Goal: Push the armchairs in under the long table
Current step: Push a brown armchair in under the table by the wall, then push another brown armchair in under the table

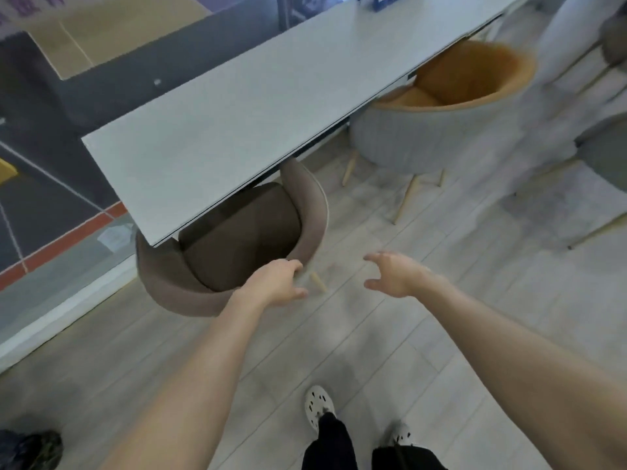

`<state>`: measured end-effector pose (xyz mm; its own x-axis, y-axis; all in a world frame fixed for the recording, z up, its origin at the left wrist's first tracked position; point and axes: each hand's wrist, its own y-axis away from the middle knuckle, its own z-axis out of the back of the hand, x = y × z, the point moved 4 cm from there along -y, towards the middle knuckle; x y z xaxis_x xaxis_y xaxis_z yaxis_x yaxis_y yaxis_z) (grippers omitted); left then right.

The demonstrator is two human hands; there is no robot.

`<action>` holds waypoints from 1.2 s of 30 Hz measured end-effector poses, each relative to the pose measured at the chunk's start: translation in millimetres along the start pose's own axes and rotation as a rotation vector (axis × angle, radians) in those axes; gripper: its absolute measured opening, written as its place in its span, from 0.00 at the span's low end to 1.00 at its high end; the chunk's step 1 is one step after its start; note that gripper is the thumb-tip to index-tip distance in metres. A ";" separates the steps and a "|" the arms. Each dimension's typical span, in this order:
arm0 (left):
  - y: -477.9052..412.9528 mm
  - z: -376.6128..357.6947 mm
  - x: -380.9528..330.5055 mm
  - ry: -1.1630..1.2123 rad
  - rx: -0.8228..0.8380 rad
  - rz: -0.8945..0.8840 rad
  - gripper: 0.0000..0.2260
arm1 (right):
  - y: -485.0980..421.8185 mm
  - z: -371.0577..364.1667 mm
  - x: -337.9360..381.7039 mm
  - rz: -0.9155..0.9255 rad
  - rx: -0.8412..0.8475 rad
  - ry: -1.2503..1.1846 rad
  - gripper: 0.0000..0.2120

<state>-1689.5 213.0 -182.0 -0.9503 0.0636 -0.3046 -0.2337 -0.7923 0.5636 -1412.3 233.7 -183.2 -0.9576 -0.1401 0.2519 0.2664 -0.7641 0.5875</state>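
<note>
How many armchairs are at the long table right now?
2: a brown armchair at the near end, an orange-lined armchair farther along. More may sit beyond the frame.

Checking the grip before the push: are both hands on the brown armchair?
No, only the left hand grips the back rim of the brown armchair; the right hand hovers open beside it, touching nothing.

The near armchair [234, 239] is wearing matt brown cloth; the far armchair [437, 123] is showing ribbed grey fabric, ochre lining and pale wooden legs; the worktop [237, 120] is looking smooth, matt grey.
</note>
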 end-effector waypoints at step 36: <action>-418.0 3.8 -953.7 -0.491 0.151 -0.561 0.29 | 311.6 141.8 -907.0 -0.748 -0.363 -0.512 0.35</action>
<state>-686.3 485.9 -124.1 -0.6549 0.7229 -0.2201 -0.7008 -0.4720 0.5349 -445.2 212.0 -119.5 -0.6788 0.6849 0.2648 -0.5230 -0.7041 0.4803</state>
